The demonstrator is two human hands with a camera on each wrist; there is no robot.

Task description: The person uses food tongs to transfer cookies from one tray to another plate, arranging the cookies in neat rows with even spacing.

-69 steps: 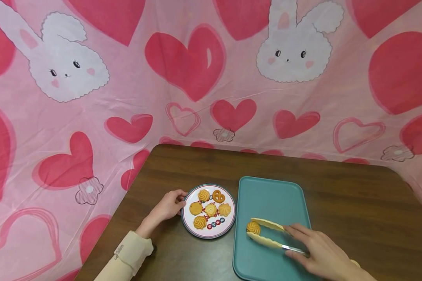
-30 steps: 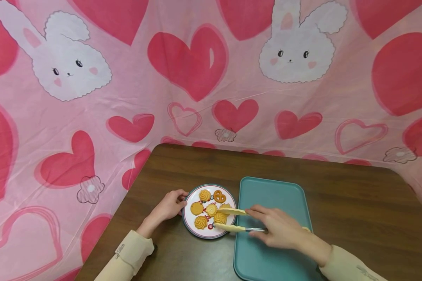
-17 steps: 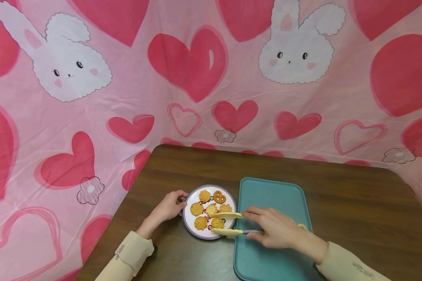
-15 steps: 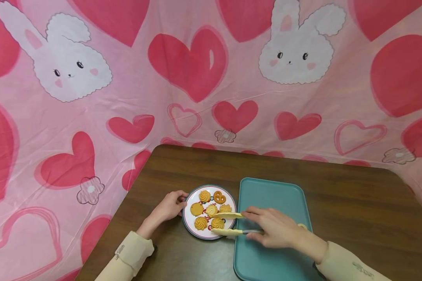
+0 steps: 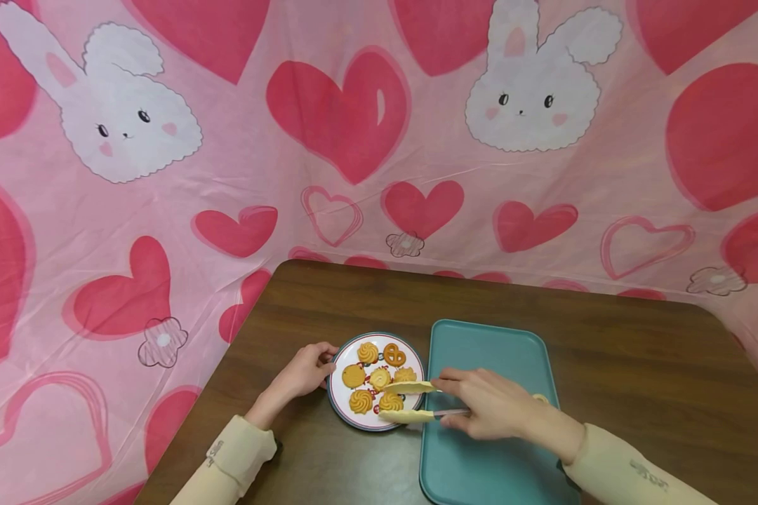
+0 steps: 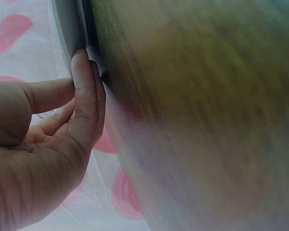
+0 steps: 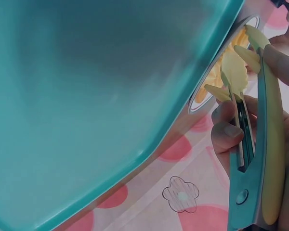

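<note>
My left hand (image 5: 306, 368) pinches the left rim of a round white plate (image 5: 337, 414) with a dark edge. In the left wrist view, thumb and fingertips of the left hand (image 6: 53, 139) meet at the plate's edge (image 6: 70, 33). Over the plate's right side, my right hand (image 5: 489, 403) grips a pair of tongs (image 5: 410, 416) with yellow scalloped tips. Those tips stand apart, on either side of a swirl cookie (image 5: 391, 400) on the plate. The upper tip partly covers a flower-shaped cookie (image 5: 406, 375). In the right wrist view, fingers wrap the tongs' handle (image 7: 272, 144).
Several other cookies lie on the plate, among them a pretzel-shaped one (image 5: 394, 354) and a flat round one (image 5: 354, 376). Right beside the plate is a teal tray (image 5: 480, 344) with a raised rim, under the right hand. A heart-patterned cloth (image 5: 328, 112) hangs behind the brown table (image 5: 638, 365).
The tongs carried the swirl cookie leftward from the tray to the plate's lower right, where it now lies. In the last half second the right hand rose slightly. My left hand stayed on the rim.
</note>
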